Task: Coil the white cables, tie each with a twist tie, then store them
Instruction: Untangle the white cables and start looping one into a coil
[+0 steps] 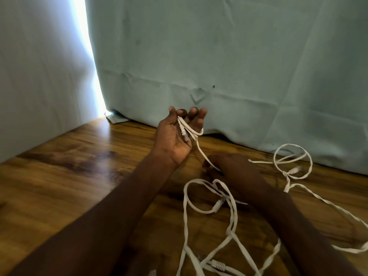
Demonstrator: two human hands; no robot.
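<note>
My left hand (pixel 175 134) is raised palm up near the curtain. Loops of a white cable (pixel 189 130) lie across its palm, with the connector end resting there, and the thumb holds the cable against the index finger. From the palm the cable runs down to my right hand (pixel 221 164), which is blurred, seen from the back, and pinches it low over the floor. A loose tangle of white cable (pixel 188 214) lies under my right forearm. Another white cable forms a loop (pixel 308 156) at the right.
I am over a wooden floor (pixel 79 176). A pale green curtain (pixel 219 56) hangs along the back, with a bright gap at the left. A grey connector (pixel 218 264) lies near the bottom edge. A long cable strand (pixel 328 204) trails off right.
</note>
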